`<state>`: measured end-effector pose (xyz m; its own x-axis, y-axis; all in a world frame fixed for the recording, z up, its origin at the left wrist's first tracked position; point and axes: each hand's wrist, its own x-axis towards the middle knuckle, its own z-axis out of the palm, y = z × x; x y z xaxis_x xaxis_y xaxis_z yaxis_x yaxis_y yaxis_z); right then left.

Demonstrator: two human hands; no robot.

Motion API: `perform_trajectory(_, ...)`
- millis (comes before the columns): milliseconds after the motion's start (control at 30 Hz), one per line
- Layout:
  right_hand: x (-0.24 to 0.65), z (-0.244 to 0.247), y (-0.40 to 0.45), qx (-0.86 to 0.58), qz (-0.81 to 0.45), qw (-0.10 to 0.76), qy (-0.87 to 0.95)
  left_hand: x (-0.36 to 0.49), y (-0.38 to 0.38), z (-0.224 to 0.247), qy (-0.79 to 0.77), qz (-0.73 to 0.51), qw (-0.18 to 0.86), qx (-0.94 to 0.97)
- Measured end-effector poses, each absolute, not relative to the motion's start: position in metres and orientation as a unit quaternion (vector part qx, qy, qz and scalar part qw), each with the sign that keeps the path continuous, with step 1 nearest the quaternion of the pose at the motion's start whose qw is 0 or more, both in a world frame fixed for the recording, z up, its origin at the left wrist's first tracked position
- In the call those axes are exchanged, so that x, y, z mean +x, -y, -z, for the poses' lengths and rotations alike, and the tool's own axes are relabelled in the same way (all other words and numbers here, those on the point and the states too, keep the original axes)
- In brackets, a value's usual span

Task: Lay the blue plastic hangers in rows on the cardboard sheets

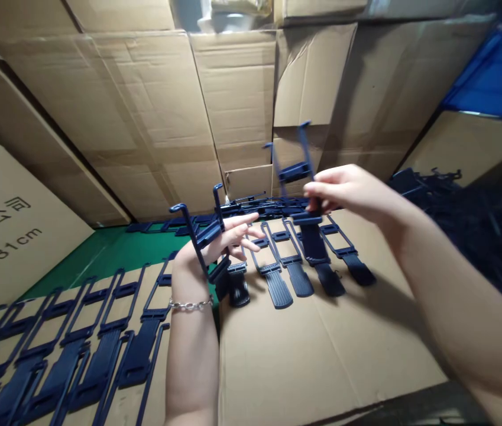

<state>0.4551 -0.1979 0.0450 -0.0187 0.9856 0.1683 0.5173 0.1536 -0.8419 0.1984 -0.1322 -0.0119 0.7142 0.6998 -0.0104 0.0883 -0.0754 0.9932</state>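
Note:
My left hand (228, 236), with a chain bracelet on its wrist, has its fingers spread behind a dark blue plastic frame (209, 236). That frame stands upright, its two hooked arms pointing up, and appears held near the thumb. Raised above the cardboard, my right hand (333, 189) pinches a second dark blue frame (295, 173) by its side; this one is blurred, hooks up and flat ribbed part down. Below the hands, several similar frames (279, 289) lie in a row on a cardboard box (295, 361).
More blue frames (109, 349) lie in rows on cardboard at the left, beside a green surface (77, 260). A dark heap of parts (468, 236) is at the right. Stacked cartons (157, 106) form the back; a printed carton (6, 219) stands left.

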Motion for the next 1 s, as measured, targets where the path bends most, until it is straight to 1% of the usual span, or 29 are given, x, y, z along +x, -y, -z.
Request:
perform_trajectory(67,0.492,-0.047,0.211,-0.643,-0.276,0.403,0.591,0.196,0.134,0.009,-0.306,-0.238,0.605,0.695)
perform_trajectory(100,0.511,-0.044,0.217,-0.675,-0.265,0.384,0.571,0.194,0.135,0.007,-0.319,-0.227,0.599,0.698)
perform_trajectory(167,0.543,-0.031,0.229,-0.753,-0.208,0.325,0.532,0.190,0.139,0.001,-0.350,-0.206,0.585,0.702)
perform_trajectory(233,0.566,-0.010,0.239,-0.830,-0.106,0.236,0.494,0.184,0.146,-0.006,-0.375,-0.211,0.566,0.703)
perform_trajectory(267,0.572,0.003,0.243,-0.857,-0.081,0.203,0.467,0.181,0.149,-0.009,-0.382,-0.219,0.554,0.707)
perform_trajectory(333,0.576,0.030,0.247,-0.881,-0.105,0.170,0.429,0.175,0.156,-0.015,-0.387,-0.230,0.526,0.722)
perform_trajectory(400,0.572,0.054,0.248,-0.871,-0.163,0.166,0.433,0.172,0.161,-0.019,-0.396,-0.237,0.500,0.732)
perform_trajectory(500,0.561,0.074,0.242,-0.856,-0.167,0.173,0.457,0.174,0.166,-0.023,-0.426,-0.246,0.485,0.723)
perform_trajectory(600,0.556,0.074,0.231,-0.868,-0.139,0.154,0.452,0.179,0.169,-0.025,-0.457,-0.262,0.475,0.705)
perform_trajectory(733,0.557,0.071,0.211,-0.879,-0.104,0.149,0.442,0.181,0.171,-0.025,-0.452,-0.283,0.449,0.717)
perform_trajectory(867,0.553,0.073,0.189,-0.872,-0.092,0.133,0.463,0.177,0.171,-0.022,-0.435,-0.283,0.457,0.722)
perform_trajectory(1000,0.542,0.068,0.183,-0.877,-0.054,0.104,0.466,0.175,0.166,-0.018,-0.435,-0.289,0.477,0.707)
